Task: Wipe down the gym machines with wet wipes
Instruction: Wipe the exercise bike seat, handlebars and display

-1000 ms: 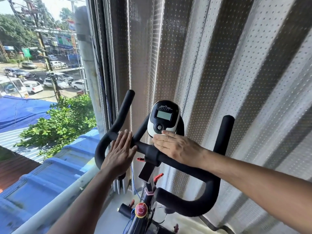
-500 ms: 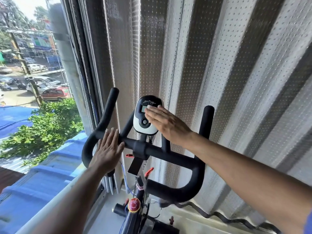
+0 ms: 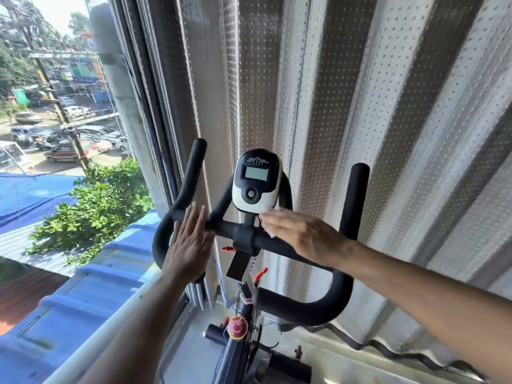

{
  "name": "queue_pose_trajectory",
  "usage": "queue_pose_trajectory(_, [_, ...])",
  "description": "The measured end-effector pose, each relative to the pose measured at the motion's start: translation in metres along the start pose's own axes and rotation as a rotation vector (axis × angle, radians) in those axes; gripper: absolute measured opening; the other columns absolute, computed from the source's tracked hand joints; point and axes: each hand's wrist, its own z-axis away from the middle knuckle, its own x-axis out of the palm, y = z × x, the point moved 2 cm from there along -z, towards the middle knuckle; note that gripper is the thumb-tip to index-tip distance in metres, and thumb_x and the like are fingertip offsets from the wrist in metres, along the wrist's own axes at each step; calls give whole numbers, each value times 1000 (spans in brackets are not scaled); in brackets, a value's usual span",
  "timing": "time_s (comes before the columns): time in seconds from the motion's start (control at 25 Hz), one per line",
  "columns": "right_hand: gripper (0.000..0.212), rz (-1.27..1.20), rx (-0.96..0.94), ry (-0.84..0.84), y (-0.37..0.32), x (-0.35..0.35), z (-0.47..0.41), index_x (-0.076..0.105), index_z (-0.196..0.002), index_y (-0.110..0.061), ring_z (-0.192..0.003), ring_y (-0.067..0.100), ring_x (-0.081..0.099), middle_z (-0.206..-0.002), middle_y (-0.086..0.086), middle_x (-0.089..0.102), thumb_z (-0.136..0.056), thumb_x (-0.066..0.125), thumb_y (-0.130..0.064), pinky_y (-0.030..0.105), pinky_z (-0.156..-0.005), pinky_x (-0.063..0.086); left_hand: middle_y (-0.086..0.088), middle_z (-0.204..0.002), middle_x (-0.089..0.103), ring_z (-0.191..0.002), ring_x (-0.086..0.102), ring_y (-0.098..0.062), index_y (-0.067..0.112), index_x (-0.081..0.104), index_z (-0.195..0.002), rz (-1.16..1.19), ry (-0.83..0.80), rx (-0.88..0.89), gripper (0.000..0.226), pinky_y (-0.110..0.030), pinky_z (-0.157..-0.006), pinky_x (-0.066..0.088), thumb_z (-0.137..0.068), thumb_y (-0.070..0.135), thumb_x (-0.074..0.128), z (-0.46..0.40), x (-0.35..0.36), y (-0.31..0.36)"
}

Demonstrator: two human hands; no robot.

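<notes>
My left hand (image 3: pixel 187 245) lies flat against the left side of the black handlebar (image 3: pixel 279 245) of the exercise bike (image 3: pixel 238 345), fingers straight and together, pointing up, gripping nothing. My right hand (image 3: pixel 302 235) reaches in from the right with its fingers stretched out nearly straight toward the left, palm down over the middle of the bar, just below the small console (image 3: pixel 256 181). Under those fingers a bit of white wipe (image 3: pixel 270 232) shows at the fingertips and below the palm; the hand seems to press it flat rather than curl round it, though how much of it lies underneath I cannot tell. The console, black on top with a grey screen and white lower down with a round button, stands clear of the hand, its bottom edge just above my fingertips. A red knob (image 3: pixel 237 327) sits on the frame lower down. Behind the bike hangs a dotted grey curtain (image 3: pixel 360 106), and to the left an open window (image 3: pixel 55 134) looks over a blue roof, a green tree and a street with cars.
</notes>
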Motion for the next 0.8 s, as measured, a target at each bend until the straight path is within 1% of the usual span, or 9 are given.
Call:
queue_pose_trajectory(0.08, [59, -25, 1, -64, -27, 18, 13, 56, -141, -1, -138, 29, 52, -146, 17, 57, -85, 64, 17, 37, -113, 46, 4, -172, -4, -158, -12, -7, 21, 8, -166, 38, 159, -31, 70, -43, -130, -3, -102, 48, 24, 6, -2, 1])
queue_pose_trajectory(0.16, [54, -62, 11, -39, -39, 28, 3, 63, -134, 1, -130, 30, 60, -136, 17, 64, -83, 59, 16, 33, -114, 40, 5, -172, -1, -158, -9, -7, 23, 9, -166, 38, 220, -123, 70, -46, -129, -5, -102, 48, 22, 12, -1, -4])
queue_pose_trajectory(0.32, [41, -157, -27, 13, -41, 27, -49, 65, -131, -2, -121, 27, 65, -131, 15, 67, -92, 55, 4, 36, -97, 59, 8, -173, -2, -156, -11, -2, 26, 4, -165, 18, 163, -242, 74, -48, -126, -14, -98, 57, 7, 20, 0, -16])
queue_pose_trajectory(0.4, [42, -130, -17, 11, -40, 36, -85, 61, -135, -3, -119, 28, 66, -137, 15, 62, -94, 53, 3, 37, -92, 60, 9, -172, -4, -154, -13, 1, 28, 1, -165, 28, 113, -281, 74, -46, -125, -19, -97, 59, 5, 18, -3, -17])
queue_pose_trajectory(0.44, [44, -97, -7, -12, -42, 43, -98, 59, -137, -3, -118, 31, 66, -140, 16, 60, -95, 48, 3, 40, -94, 60, 10, -172, -5, -153, -14, 1, 28, 0, -165, 23, 84, -298, 73, -45, -125, -20, -99, 58, 6, 19, -3, -16])
queue_pose_trajectory(0.52, [46, 6, -22, -83, -47, 58, -95, 54, -143, 0, -128, 35, 60, -149, 19, 53, -98, 43, 1, 46, -112, 46, 9, -172, -7, -152, -15, 1, 28, -1, -165, 14, 50, -334, 66, -46, -125, -18, -105, 53, 12, 23, -3, -16])
queue_pose_trajectory(0.6, [51, 115, -62, -128, -48, 62, -68, 44, -151, 0, -144, 32, 45, -157, 18, 44, -101, 31, -7, 43, -123, 30, 8, -172, -7, -154, -14, -1, 28, 0, -165, 21, 33, -348, 61, -46, -127, -14, -110, 45, 19, 26, -6, -17])
queue_pose_trajectory(0.64, [55, 98, -70, -144, -47, 55, -53, 41, -152, 0, -147, 30, 41, -158, 17, 41, -100, 26, -6, 40, -124, 29, 8, -172, -8, -154, -14, -2, 29, 0, -165, 23, 24, -346, 60, -44, -127, -14, -111, 44, 20, 27, -5, -19])
queue_pose_trajectory(0.8, [58, -18, -25, -117, -34, 16, -36, 58, -139, -2, -124, 27, 63, -135, 15, 65, -84, 44, 8, 26, -103, 45, 10, -171, -8, -156, -13, -5, 30, 0, -165, 1, 21, -326, 62, -41, -127, -14, -108, 52, 13, 29, -1, -24])
